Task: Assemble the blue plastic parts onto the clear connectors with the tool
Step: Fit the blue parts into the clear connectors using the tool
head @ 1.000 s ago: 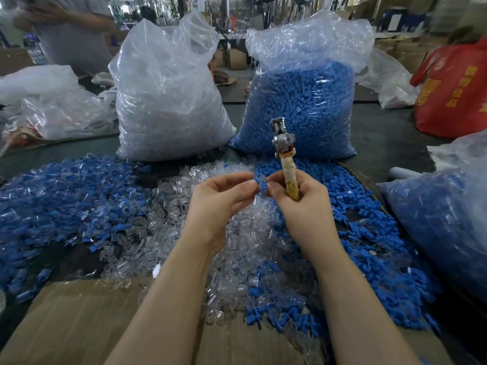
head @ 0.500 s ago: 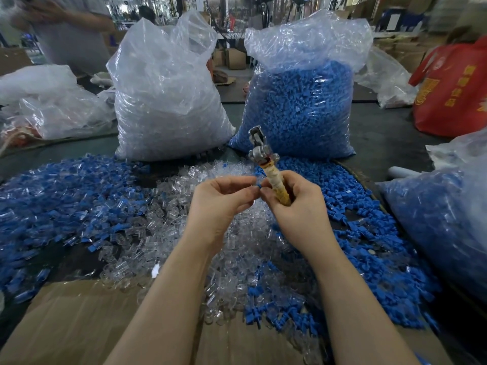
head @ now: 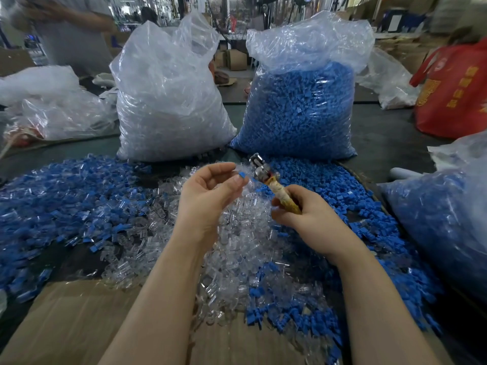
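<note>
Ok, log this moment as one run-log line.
left hand: pinches clear connector with blue part | right hand: grips tool, head tilted toward left hand | stage: at tool head, seating unclear

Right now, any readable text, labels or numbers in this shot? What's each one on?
Red bag, far right: yellow printed characters and a round white mark, too blurred to read.
Cardboard boxes behind the big bags: no legible print.
Tool in the right hand: no marking visible.
Nothing can be quoted from this frame.
</note>
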The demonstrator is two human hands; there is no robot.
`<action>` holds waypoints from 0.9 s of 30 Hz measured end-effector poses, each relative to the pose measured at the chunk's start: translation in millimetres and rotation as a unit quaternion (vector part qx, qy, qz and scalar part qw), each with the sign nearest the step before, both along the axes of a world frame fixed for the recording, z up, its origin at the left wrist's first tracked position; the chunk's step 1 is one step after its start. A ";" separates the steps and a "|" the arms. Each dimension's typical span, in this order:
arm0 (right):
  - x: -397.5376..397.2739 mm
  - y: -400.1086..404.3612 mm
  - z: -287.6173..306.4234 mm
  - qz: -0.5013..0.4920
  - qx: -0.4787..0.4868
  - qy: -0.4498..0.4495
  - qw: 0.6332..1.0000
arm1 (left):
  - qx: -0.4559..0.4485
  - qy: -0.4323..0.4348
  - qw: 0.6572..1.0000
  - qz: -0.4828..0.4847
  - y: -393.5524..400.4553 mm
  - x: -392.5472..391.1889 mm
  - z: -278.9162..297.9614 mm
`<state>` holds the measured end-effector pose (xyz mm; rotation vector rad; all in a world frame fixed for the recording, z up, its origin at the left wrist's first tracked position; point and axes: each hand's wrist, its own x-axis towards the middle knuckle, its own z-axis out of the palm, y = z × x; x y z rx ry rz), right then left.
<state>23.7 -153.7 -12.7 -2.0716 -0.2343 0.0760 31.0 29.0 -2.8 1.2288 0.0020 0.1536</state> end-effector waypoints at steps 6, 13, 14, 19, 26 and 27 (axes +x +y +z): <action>1.0 0.9 -1.1 0.024 -0.020 0.024 0.999 | 0.007 -0.024 1.000 0.016 3.9 1.5 0.9; 0.3 4.6 -0.4 0.028 -0.055 0.000 0.998 | 0.022 -0.042 0.999 0.008 5.3 4.0 -1.1; 0.3 4.2 -0.4 0.026 -0.061 -0.005 0.998 | 0.021 -0.042 0.999 0.007 5.4 4.2 -1.4; 1.2 4.3 -1.6 0.017 -0.086 -0.022 0.996 | 0.026 -0.045 0.999 0.004 5.0 3.8 -1.1; 1.3 4.2 -0.4 0.020 -0.113 -0.031 0.993 | 0.028 -0.041 0.999 0.000 3.6 3.5 0.3; 1.3 4.2 -0.4 0.019 -0.122 -0.034 0.992 | 0.029 -0.041 0.999 -0.001 3.3 3.5 0.5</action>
